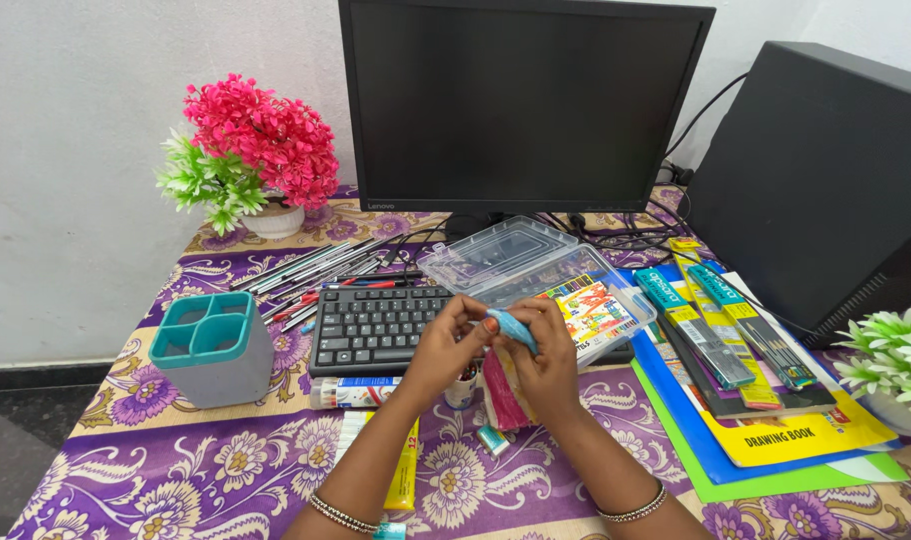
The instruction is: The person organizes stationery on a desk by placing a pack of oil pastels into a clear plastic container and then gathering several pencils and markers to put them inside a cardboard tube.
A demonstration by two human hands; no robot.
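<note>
While a small blue wrapped item (512, 329) is pinched between both hands above the tabletop (255, 470), just in front of the black keyboard (375, 325), it is best kept steady by a light fingertip grip so the wrapper can be worked without being crushed. The left hand (443, 345) is curled inward, its fingertips closed on the item's near end. The right hand (545, 355) is cupped around the far end, thumb on top. Both forearms are angled in from below, bangles at the wrists. An open clear plastic case (535, 275) of coloured sticks is seen just behind, a grey-and-teal holder (213, 350) well apart to the left.
</note>
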